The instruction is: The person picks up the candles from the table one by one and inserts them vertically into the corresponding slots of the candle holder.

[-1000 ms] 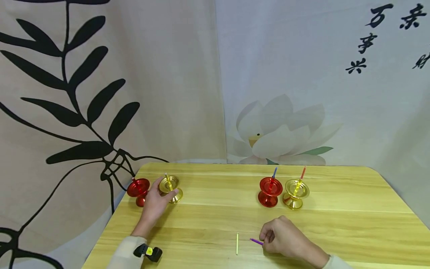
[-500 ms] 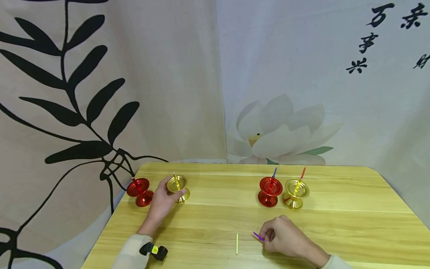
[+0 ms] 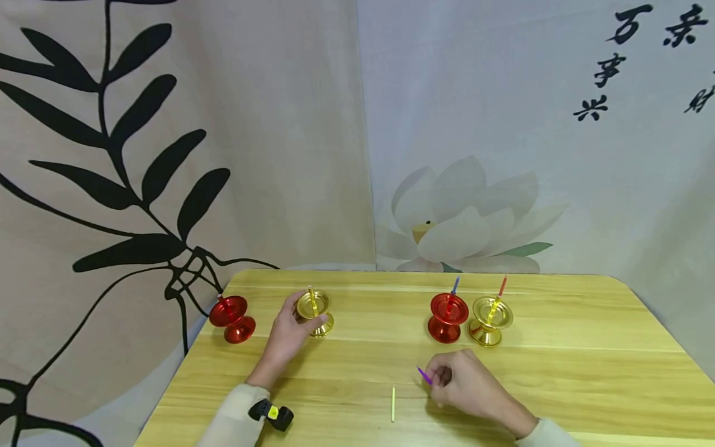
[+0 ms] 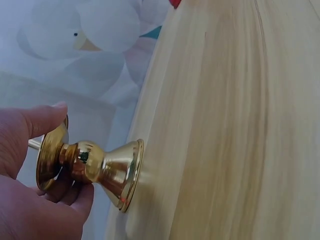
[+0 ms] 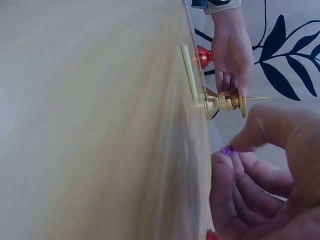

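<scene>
My left hand point(image 3: 287, 338) grips a gold candle holder point(image 4: 89, 162) by its dish, thumb on the rim and fingers underneath. A thin rod point(image 3: 313, 300) stands up from the middle of that dish. In the right wrist view, the holder's foot is close to the tabletop. My right hand point(image 3: 466, 385) pinches a slim purple candle point(image 3: 423, 375) between thumb and fingertips; its free end points up and left, and the right wrist view shows only its purple end. Left of this hand lies a pale yellow candle point(image 3: 393, 403) on the wooden table point(image 3: 346, 347).
At the table's left edge stands a red candle holder point(image 3: 239, 329). Back right, another red holder point(image 3: 445, 329) bears a blue candle point(image 3: 455, 285), beside a second gold holder point(image 3: 486, 335) with a red candle point(image 3: 502, 285). A printed curtain point(image 3: 296, 136) hangs behind.
My left hand has carried the gold holder rightward, away from the left red holder. My right hand has risen slightly, and the purple candle has tipped more upright. The yellow candle stays put.
</scene>
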### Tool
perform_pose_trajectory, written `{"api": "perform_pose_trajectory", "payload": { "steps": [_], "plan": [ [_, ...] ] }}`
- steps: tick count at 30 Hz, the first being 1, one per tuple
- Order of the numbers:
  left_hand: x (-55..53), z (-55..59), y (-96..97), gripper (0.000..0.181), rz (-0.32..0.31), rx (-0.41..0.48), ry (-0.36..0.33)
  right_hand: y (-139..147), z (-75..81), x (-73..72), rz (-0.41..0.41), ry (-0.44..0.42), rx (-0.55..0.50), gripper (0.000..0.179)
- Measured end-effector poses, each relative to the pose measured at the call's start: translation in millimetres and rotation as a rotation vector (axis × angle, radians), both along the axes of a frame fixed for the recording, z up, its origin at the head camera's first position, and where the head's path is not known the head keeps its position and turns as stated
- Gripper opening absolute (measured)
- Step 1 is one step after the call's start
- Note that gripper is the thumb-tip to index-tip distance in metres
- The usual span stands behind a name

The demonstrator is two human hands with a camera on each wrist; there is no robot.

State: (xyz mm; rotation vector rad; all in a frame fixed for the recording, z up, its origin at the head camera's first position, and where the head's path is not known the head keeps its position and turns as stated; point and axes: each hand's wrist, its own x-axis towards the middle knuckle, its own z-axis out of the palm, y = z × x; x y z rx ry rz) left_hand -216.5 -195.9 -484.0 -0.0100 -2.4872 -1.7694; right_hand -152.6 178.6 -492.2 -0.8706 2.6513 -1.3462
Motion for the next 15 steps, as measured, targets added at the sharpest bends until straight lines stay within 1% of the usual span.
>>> {"api": "perform_pose_trajectory", "payload": {
  "steps": [5, 11, 15],
  "plan": [
    [-1.1, -2.2, 12.7, 0.078, -0.024, 0.0, -0.007, -3, 2.2, -2.1, -0.024, -0.009, -0.016, 0.024],
    [-1.1, -3.4, 29.7, 0.08, -0.06, 0.013, -0.013, -7, 1.3, -5.6, -0.05, 0.015, -0.035, 0.021],
    [-2.5, -3.8, 40.6, 0.078, -0.089, 0.033, 0.0, -10, 2.9, -8.5, -0.074, 0.02, -0.046, 0.018]
  ]
}}
